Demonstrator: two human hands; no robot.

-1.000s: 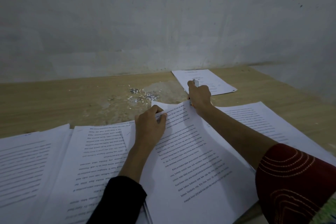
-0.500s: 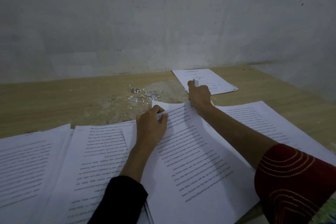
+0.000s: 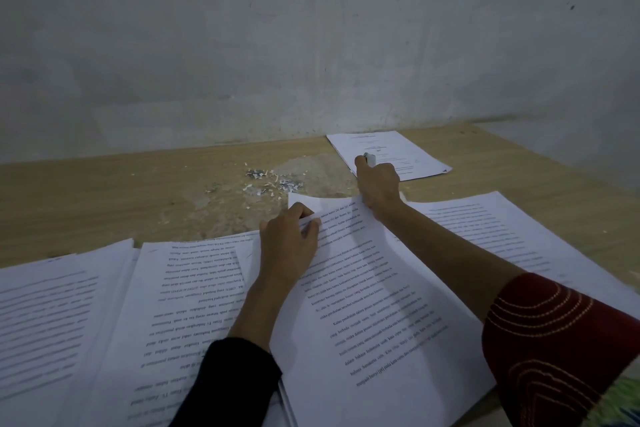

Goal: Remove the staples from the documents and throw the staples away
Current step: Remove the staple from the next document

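Observation:
A printed document (image 3: 374,305) lies in front of me on the wooden table (image 3: 104,204). My left hand (image 3: 289,241) pinches its far left corner between thumb and fingers. My right hand (image 3: 377,184) sits at the document's far edge, fingers curled round a small white tool (image 3: 370,158) whose tip pokes out above the fist. A scatter of pulled staples and paper bits (image 3: 266,182) lies on the bare wood beyond my left hand. The staple itself is hidden.
Other printed stacks lie at the left (image 3: 59,329), under the held document (image 3: 183,305) and at the right (image 3: 502,229). A thin stapled document (image 3: 398,149) rests at the back by the grey wall (image 3: 311,45).
My left hand has crept slightly forward on the corner, and the corner of the page has curled up a little. My right hand has barely moved.

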